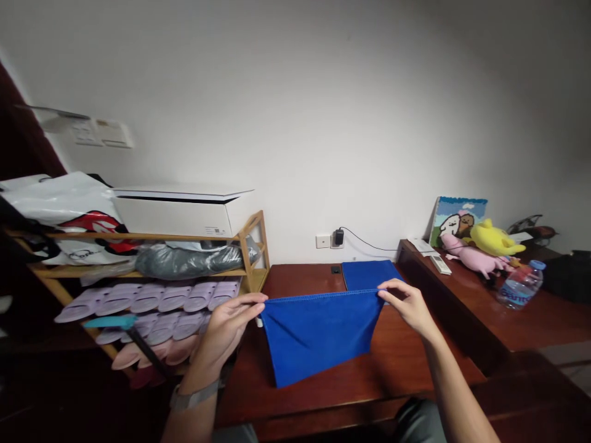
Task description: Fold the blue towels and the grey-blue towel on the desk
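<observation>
A blue cloth hangs over the reddish-brown table, its stitched top edge stretched between my two hands. My left hand pinches the upper left corner between thumb and fingers, with a small white tag just below. At the upper right corner, my right hand grips the edge in the same way. Behind the hanging cloth, a second blue cloth lies flat on the back right part of the table, partly covered from view.
A wooden rack with a white box and slippers stands at left. On the right-hand surface are a bottle, plush toys, a remote and a picture. A charger is plugged into the wall.
</observation>
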`<state>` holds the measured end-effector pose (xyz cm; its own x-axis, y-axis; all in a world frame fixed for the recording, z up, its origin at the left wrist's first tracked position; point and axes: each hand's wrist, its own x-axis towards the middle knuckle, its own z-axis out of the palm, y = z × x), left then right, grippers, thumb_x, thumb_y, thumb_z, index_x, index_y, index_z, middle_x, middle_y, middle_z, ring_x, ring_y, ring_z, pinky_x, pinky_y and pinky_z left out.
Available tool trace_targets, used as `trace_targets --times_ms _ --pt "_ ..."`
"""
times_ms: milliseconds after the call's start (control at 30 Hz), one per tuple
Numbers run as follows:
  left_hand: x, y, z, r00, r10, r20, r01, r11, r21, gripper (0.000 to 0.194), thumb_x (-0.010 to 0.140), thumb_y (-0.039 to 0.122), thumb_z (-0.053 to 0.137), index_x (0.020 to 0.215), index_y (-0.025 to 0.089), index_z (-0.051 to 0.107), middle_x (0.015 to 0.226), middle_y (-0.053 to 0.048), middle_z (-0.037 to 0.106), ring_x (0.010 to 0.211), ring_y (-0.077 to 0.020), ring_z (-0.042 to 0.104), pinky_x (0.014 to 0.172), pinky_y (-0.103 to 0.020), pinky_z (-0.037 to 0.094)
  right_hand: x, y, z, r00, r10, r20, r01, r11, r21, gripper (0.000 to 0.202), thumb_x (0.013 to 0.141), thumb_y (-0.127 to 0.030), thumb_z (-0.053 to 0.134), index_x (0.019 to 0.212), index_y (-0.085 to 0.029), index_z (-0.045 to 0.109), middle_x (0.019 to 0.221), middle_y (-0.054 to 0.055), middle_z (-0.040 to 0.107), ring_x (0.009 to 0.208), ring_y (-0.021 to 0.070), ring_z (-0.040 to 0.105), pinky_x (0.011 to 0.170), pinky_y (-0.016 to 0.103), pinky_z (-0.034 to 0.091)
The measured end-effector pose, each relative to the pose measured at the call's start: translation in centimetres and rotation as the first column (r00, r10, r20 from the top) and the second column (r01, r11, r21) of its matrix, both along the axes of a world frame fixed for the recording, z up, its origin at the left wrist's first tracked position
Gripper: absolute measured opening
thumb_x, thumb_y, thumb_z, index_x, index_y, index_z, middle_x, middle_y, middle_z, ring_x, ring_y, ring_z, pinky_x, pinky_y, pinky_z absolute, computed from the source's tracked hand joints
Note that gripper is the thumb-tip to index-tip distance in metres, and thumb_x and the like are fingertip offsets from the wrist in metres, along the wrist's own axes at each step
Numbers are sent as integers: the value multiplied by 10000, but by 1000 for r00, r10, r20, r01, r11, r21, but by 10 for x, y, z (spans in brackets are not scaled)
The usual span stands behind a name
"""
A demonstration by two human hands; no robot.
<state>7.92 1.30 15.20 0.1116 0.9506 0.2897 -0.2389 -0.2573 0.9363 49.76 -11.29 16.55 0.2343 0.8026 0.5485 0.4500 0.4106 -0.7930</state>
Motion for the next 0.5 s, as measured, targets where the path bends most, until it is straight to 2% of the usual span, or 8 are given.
trace_targets --times_ms 100,200,367,500 --pt "-4 -9 2 998 -63 -19 63 998 -26 306 575 365 1042 763 209 858 914 -109 872 750 -197 784 673 -281 636 1 -19 2 999 -29 20 29 999 29 444 888 -681 833 911 -238 858 942 86 830 872 242 773 790 332 633" --pt "-4 -20 4 998 -62 16 62 997 -36 305 562 371 1044 756 222 862 870 -96 864 726 -200 781 640 -272 633 -2 -36 1 998 -60 20 59 997 41 407 919 -652 815 920 -247 854 946 80 833 867 238 781 758 311 635" --pt "-4 -43 8 999 5 50 -5 1000 -1 256 577 369 1028 728 265 847 882 -63 859 786 -213 796 695 -276 655 -12 -60 -3 992 -126 -12 127 989 72 390 937 -645 790 909 -260 841 904 64 829 850 240 779 772 323 653" --pt "-8 -51 4 995 93 47 -95 994 51 192 646 369 979 768 309 843 937 -44 853 951 -261 803 811 -335 685 -15 -69 -7 986 -165 -23 166 982 87 341 943 -623 792 916 -286 844 923 67 829 874 256 777 802 352 659"
